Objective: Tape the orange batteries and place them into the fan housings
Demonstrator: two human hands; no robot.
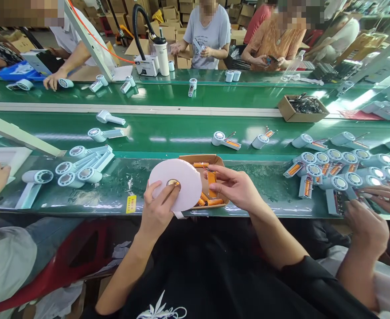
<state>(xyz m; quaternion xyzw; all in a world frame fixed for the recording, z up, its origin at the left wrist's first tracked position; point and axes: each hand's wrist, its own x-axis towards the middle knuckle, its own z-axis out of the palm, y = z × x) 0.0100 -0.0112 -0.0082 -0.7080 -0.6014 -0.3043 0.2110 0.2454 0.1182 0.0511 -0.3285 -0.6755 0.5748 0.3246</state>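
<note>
My left hand [160,201] grips a wide white roll of tape [185,177], its fingers around the near side and at the centre hole. A short loose tape end hangs from the roll's lower edge. In my right hand [236,186], between thumb and fingers, is an orange battery [212,184], held just right of the roll. Below and behind both stands a small open cardboard box [220,161] with several more orange batteries [211,202] inside. The roll hides the box's left part.
Light-blue handheld fans [88,174] lie in a group at left. More fans with exposed batteries [334,155] crowd the right, where a co-worker's hands [368,221] work. A yellow label [131,204] is on the bench. Beyond runs a green conveyor belt [168,126].
</note>
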